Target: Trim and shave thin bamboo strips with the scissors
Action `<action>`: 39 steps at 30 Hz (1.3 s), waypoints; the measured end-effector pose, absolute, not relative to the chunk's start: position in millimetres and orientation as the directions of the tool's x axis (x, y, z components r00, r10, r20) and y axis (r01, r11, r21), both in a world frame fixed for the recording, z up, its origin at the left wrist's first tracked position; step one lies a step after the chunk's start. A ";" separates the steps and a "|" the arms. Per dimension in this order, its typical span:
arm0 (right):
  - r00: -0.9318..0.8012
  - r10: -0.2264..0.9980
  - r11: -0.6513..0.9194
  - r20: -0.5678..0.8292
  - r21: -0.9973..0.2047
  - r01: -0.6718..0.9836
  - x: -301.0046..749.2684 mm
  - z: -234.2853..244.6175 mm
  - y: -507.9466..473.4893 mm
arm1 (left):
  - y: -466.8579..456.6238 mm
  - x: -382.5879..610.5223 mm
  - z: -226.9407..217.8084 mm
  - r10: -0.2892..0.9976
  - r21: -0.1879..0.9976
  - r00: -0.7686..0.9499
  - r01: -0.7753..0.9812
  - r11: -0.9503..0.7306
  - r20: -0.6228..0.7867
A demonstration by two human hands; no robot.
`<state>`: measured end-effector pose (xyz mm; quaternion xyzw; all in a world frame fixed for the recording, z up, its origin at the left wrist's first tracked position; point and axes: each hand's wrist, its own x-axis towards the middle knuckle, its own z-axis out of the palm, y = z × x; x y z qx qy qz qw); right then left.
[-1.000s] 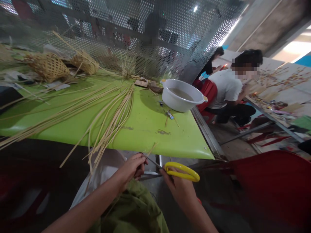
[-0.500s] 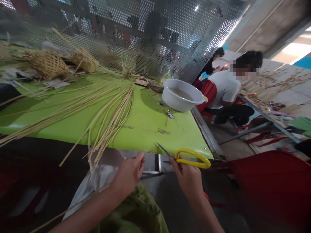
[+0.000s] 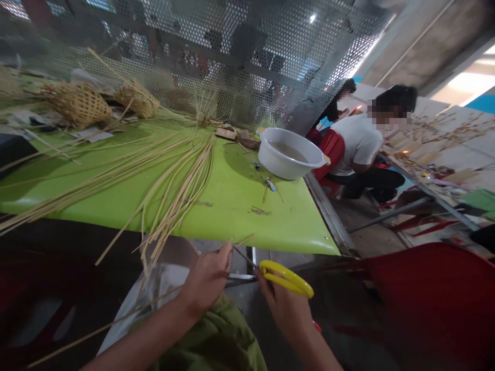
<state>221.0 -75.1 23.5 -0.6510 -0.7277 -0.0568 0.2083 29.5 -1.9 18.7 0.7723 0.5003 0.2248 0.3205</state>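
My left hand (image 3: 207,281) is closed in a pinch on a thin bamboo strip (image 3: 116,323) that runs back down past my forearm to the lower left, its short tip (image 3: 246,239) poking out near the table's front edge. My right hand (image 3: 284,306) grips yellow-handled scissors (image 3: 285,278), whose blades point left and meet the strip just beside my left fingertips. Both hands hover below the front edge of the green table (image 3: 232,206), over my lap.
Long bamboo strips (image 3: 174,190) fan across the table and overhang its front. Woven baskets (image 3: 79,103) lie at the back left by a perforated metal screen. A white basin (image 3: 288,153) of water stands at the back right. A person in white (image 3: 361,149) crouches beyond. A red chair (image 3: 433,293) is at my right.
The scissors swung up and right away from the strip half a second ago, then came back down so the blades meet it beside my left fingers again. My left hand stayed put.
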 end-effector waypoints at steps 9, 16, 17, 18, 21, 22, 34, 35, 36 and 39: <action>-0.027 0.926 0.140 0.376 -0.275 0.951 220.0 23.1 -77.5 | 0.1 29.4 15.8 0.911 0.658 0.412 0.683 -0.317 0.011; 0.258 0.948 -0.067 0.185 -0.677 0.733 249.0 68.3 -65.7 | 2.7 22.3 19.3 0.900 0.880 0.434 0.440 -0.179 -0.035; 0.324 0.938 -0.124 0.125 -0.752 0.648 256.9 75.7 -57.4 | 3.6 21.3 21.2 0.903 0.911 0.427 0.391 -0.133 -0.051; 0.364 0.930 -0.174 0.049 -0.814 0.554 264.7 82.1 -47.3 | 4.5 20.4 23.4 0.906 0.934 0.417 0.347 -0.088 -0.069; 0.357 0.932 -0.200 -0.063 -0.911 0.361 283.8 91.5 -8.8 | 7.3 18.2 30.1 0.910 0.971 0.400 0.241 0.010 -0.108; 0.341 0.938 -0.190 -0.064 -0.917 0.350 288.1 91.5 5.1 | 8.2 17.5 32.2 0.908 0.977 0.402 0.208 0.037 -0.120; 0.283 0.956 -0.170 0.072 -0.650 0.741 295.9 57.4 77.1 | 20.0 10.7 45.7 0.860 0.964 0.446 0.034 0.263 -0.250; 0.292 0.951 -0.171 0.101 -0.617 0.768 294.8 56.7 77.4 | 20.3 11.4 46.0 0.857 0.962 0.448 0.024 0.273 -0.254; 0.297 0.946 -0.169 0.129 -0.587 0.792 293.3 57.2 77.4 | 20.3 12.2 46.4 0.857 0.960 0.448 0.010 0.280 -0.254; 0.292 0.931 -0.148 0.217 -0.505 0.850 285.2 67.3 72.6 | 19.3 14.4 48.0 0.859 0.955 0.449 -0.034 0.293 -0.247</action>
